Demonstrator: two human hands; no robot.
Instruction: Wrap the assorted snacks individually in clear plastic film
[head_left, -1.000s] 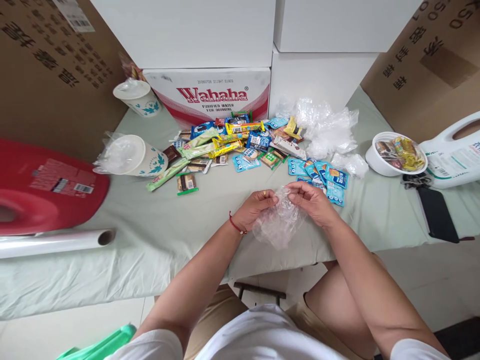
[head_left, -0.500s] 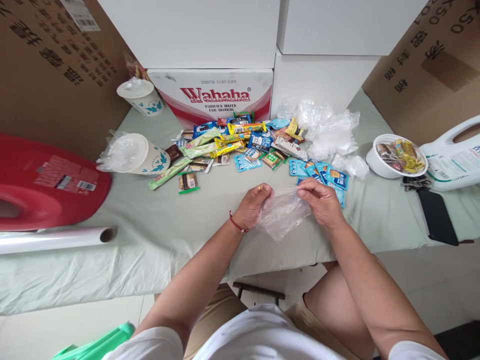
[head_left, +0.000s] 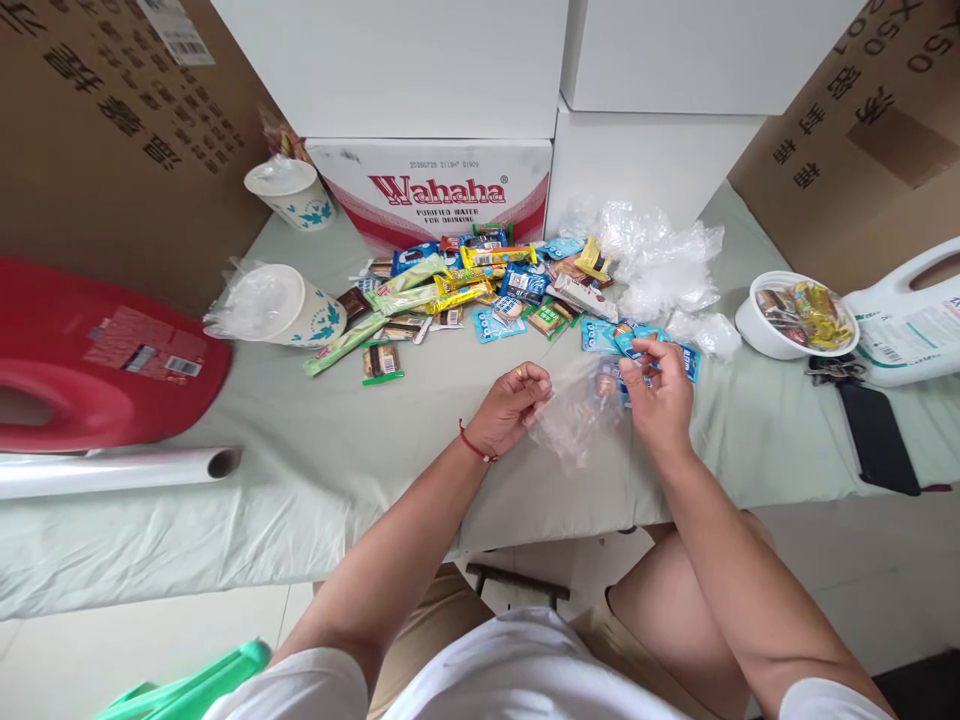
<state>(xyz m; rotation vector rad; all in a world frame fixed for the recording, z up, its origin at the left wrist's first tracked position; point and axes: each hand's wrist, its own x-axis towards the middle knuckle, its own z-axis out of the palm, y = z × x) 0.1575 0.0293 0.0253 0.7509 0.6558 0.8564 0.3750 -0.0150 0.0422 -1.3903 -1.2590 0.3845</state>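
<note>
Presently, one clear plastic bag (head_left: 570, 425) is in hand, held low over the front part of the green cloth (head_left: 405, 450). The left hand (head_left: 517, 405) pinches its near-side film between thumb and fingers. The right hand (head_left: 660, 395) has its thumb and fingertips close together at the bag's other side; whether they grip the film cannot be told.

As to progress, the bag appears spread out, though not evidently filled. A blue and pinkish patch shows through the film; whether it lies inside or behind cannot be determined. Blue sachets (head_left: 598, 337) lie just beyond the right hand.

Completed items: wrapped sweets (head_left: 814, 310) sit in the white tub (head_left: 761, 335) at right. Whether these count as finished is a matter of judgement.

Outstanding: the mixed snack pile (head_left: 465, 292) lies loose before the printed carton (head_left: 442, 190), and a heap of crumpled clear plastic (head_left: 667, 275) rests beside it, contents indistinct. On this evidence, much appears unhandled.
</note>
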